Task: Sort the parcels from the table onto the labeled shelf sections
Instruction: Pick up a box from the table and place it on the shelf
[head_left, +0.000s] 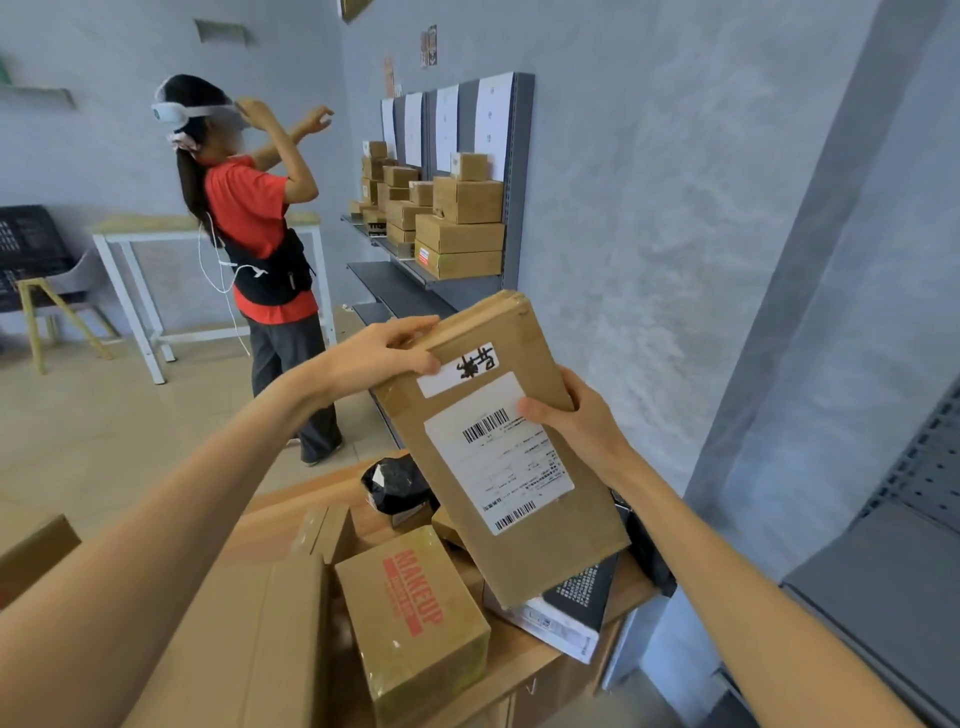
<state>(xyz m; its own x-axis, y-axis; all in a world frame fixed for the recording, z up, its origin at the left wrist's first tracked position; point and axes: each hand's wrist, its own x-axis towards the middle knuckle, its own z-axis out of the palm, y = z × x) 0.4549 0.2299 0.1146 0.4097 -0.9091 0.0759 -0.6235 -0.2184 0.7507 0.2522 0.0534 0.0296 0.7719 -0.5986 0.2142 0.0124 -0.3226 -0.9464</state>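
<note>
Both hands are holding a flat brown cardboard parcel (498, 447) up in the air above the wooden worktop (524, 670), tilted so its labelled face is showing. The left hand (379, 353) is gripping the parcel's far left corner, fingers curled over the top edge and thumb lying on the face beside a small white handwritten label (457, 370). The right hand (571, 410) is clasping the right edge, thumb pressing on the white barcoded shipping label (498, 452) and fingers wrapping behind. Below the parcel, a brown box printed "MAKEUP" (415, 618) in red is sitting near on the worktop, with a large plain carton (249, 649) to its left, a black-and-white box (566, 608) to its right and a black plastic bag (397, 483) further back. Far along the grey wall, grey shelves (415, 270) are carrying stacked brown boxes (457, 223) under white paper sheets (493, 119). To the left, a person in a red shirt (249, 234) wearing a headset is standing with both arms raised.
</note>
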